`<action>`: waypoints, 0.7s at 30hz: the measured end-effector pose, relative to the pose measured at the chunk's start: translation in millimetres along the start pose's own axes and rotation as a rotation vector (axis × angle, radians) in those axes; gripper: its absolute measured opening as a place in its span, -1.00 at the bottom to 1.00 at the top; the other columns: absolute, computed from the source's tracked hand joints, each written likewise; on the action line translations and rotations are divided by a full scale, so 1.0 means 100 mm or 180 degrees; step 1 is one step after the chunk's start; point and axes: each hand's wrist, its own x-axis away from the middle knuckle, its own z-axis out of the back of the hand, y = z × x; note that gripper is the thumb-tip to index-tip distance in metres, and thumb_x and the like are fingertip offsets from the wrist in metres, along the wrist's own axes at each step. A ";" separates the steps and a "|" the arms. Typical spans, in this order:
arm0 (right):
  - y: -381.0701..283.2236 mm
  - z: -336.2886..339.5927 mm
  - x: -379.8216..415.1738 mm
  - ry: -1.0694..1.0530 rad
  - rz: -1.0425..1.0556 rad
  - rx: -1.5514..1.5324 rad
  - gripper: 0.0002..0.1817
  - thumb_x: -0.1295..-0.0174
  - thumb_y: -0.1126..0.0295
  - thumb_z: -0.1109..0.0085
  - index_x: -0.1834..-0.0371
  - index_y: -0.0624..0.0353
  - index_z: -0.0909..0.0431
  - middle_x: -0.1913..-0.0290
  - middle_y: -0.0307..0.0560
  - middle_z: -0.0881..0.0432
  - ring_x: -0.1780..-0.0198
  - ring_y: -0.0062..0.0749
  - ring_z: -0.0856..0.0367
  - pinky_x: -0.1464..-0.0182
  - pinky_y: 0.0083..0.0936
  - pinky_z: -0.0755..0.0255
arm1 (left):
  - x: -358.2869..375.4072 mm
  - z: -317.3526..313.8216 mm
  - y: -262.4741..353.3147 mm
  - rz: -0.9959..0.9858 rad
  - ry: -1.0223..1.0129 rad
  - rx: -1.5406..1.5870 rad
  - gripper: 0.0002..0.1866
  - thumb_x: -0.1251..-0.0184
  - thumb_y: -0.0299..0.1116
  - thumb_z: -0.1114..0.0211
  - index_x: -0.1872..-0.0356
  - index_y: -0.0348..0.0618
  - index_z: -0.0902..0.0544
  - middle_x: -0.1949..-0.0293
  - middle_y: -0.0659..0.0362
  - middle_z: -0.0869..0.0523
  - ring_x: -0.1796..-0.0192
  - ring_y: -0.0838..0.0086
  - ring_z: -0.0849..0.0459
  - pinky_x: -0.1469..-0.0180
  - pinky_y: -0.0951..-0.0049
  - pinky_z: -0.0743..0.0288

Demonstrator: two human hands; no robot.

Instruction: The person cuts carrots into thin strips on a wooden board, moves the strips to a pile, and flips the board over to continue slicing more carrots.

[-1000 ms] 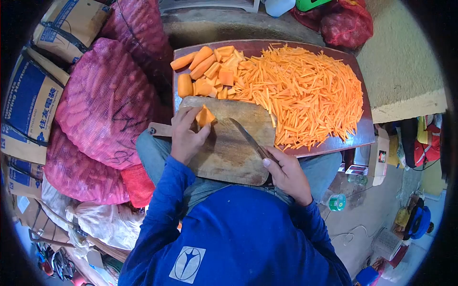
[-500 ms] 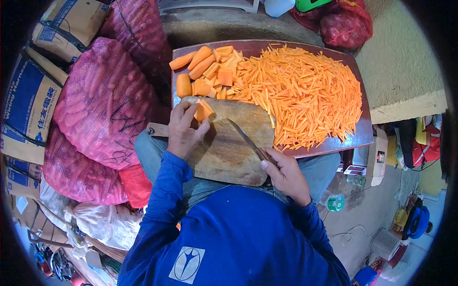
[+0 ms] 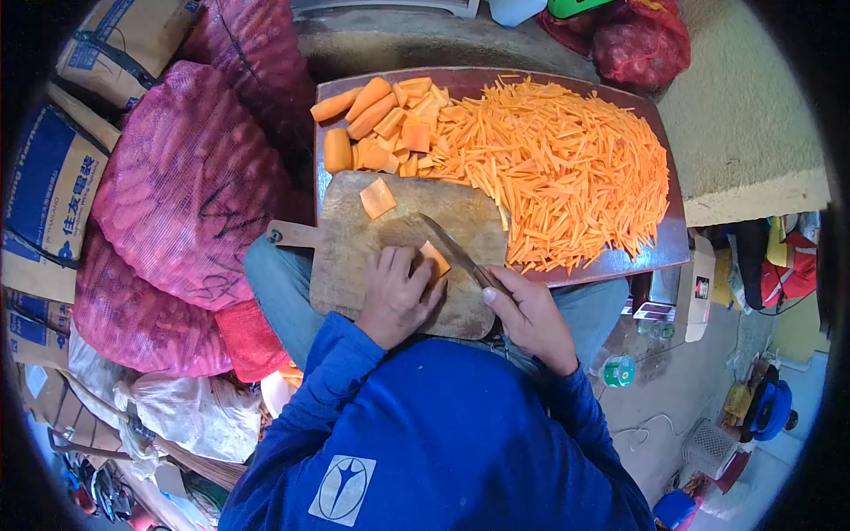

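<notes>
Head view: left hand (image 3: 398, 294), grasping carrot (image 3: 434, 260) towards board's (image 3: 354, 274) right edge; right hand (image 3: 536, 326), clenched round knife (image 3: 460, 251); second carrot (image 3: 377, 198), board's far left corner; risks: slipping carrot, blade nicking fingers; shifting knees, board tilting

"How's the light?"
"Bright across the tabletop (image 3: 657, 253), with a pale bluish glare by its near right corner; I can't tell the source"
"Shadows?"
"Deep ones beyond its left edge, softer ones on the cutting board (image 3: 350, 243)"
"And the sharpness?"
"Clear around the middle, softer toward the rim, where black rings the round view. The lens distorts too: the tabletop's far edge bows outward"
</notes>
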 end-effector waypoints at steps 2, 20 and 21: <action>-0.06 0.02 0.03 -0.0090 -0.0065 0.0230 -0.58 -0.61 0.31 -0.23 -0.39 0.32 -0.58 -0.01 0.39 -0.77 -0.02 0.22 -0.80 -0.10 -0.13 -0.63 | 0.02 -0.05 0.03 0.0019 0.0043 0.0062 -0.63 -0.20 -0.34 -0.63 -0.01 -0.19 -0.75 0.03 -0.03 -0.64 0.01 0.02 -0.60 -0.06 0.05 -0.45; -0.35 -0.16 0.36 -0.0489 -0.0159 0.1484 -0.43 -0.57 0.31 -0.22 -0.56 0.27 -0.39 0.00 0.39 -0.78 0.02 0.34 -0.80 0.04 0.12 -0.67 | 0.01 -0.03 -0.09 -0.0184 -0.0140 0.0374 -0.58 -0.07 -0.44 -0.53 -0.03 -0.21 -0.76 -0.05 0.03 -0.65 -0.12 0.03 -0.57 -0.13 0.03 -0.45; -0.30 -0.20 0.31 -0.0434 -0.0089 0.1401 -0.45 -0.58 0.32 -0.20 -0.55 0.27 -0.39 -0.01 0.40 -0.78 0.01 0.35 -0.79 0.03 0.13 -0.66 | 0.03 -0.03 -0.09 -0.0078 -0.0256 0.0378 -0.59 -0.07 -0.45 -0.53 -0.02 -0.20 -0.77 -0.06 0.03 -0.66 -0.13 0.03 -0.58 -0.14 0.03 -0.45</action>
